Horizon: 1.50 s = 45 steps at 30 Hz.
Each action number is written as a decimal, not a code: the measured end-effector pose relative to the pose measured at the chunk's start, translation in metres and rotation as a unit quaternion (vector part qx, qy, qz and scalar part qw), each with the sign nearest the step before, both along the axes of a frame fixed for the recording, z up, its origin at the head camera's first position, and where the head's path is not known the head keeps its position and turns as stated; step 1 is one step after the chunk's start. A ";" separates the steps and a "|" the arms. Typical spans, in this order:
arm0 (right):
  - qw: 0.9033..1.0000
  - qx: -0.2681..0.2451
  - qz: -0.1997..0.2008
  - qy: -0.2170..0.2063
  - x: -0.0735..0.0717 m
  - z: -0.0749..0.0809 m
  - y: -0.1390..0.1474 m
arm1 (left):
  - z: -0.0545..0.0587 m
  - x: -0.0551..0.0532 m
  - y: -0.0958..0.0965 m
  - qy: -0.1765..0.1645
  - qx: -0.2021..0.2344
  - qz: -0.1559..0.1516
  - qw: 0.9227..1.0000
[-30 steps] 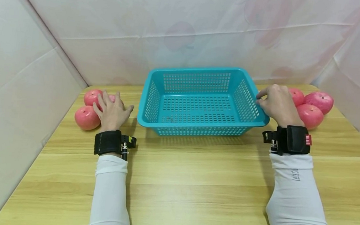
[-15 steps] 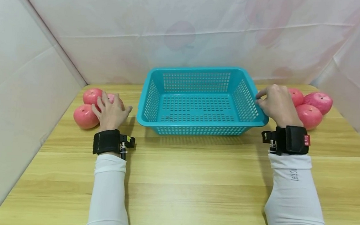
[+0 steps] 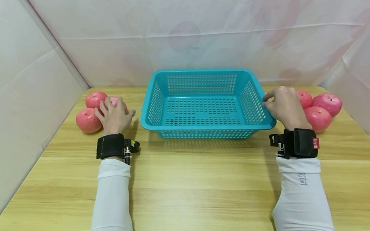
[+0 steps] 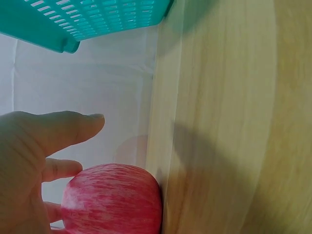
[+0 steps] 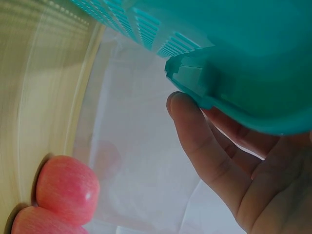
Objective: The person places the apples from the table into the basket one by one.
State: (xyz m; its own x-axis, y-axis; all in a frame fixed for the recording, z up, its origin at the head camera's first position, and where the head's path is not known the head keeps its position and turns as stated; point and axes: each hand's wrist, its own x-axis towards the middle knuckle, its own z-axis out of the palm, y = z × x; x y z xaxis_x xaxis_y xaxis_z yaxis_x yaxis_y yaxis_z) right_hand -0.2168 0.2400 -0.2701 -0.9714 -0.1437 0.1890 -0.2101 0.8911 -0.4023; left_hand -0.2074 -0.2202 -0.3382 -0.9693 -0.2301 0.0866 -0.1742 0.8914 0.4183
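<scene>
Right grip (image 3: 285, 107) is pinching the right rim of the teal basket (image 3: 203, 129), which is sitting toward the back of the table (image 3: 205, 190) between two bunches of pinkish-red apples (image 3: 318, 119). Left grip (image 3: 114, 117) is staying loose and wide, fingers reaching around one apple (image 4: 114, 201), not clutching it.

The basket (image 3: 203, 128) is smooth, softly glossy plastic; the apples (image 3: 88, 120) look waxy, with a faint sheen. The counter (image 3: 197, 197) — wood-grained — shines lightly. Wrist straps (image 3: 110, 146) look matt, sleeves (image 3: 111, 197) smooth cloth — the backdrop (image 3: 193, 24) creased cloth.
</scene>
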 end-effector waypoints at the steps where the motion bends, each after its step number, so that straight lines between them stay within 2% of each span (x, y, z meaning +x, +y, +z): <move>1: 1.000 0.001 0.001 -0.001 0.000 0.000 0.000 | 0.000 0.000 0.000 0.003 0.000 0.001 1.000; 9: 1.000 0.005 -0.006 -0.013 -0.001 0.001 0.001 | 0.002 0.000 0.002 0.031 0.017 0.001 0.999; 17: 1.000 0.002 -0.006 -0.014 -0.001 0.000 0.000 | 0.003 0.000 0.001 0.052 -0.003 0.004 0.999; 20: 1.000 0.001 -0.007 -0.014 -0.001 0.000 0.000 | 0.003 0.001 0.000 0.044 -0.009 0.005 0.999; 26: 1.000 0.001 -0.004 -0.009 -0.002 -0.001 0.001 | 0.004 0.001 -0.001 0.003 -0.016 0.007 1.000; 33: 1.000 0.004 0.000 -0.009 -0.002 -0.002 0.001 | 0.001 0.000 -0.004 -0.023 0.015 -0.001 1.000; 45: 1.000 -0.004 0.001 -0.010 -0.001 -0.003 0.002 | 0.002 0.000 -0.002 -0.021 0.031 0.000 0.999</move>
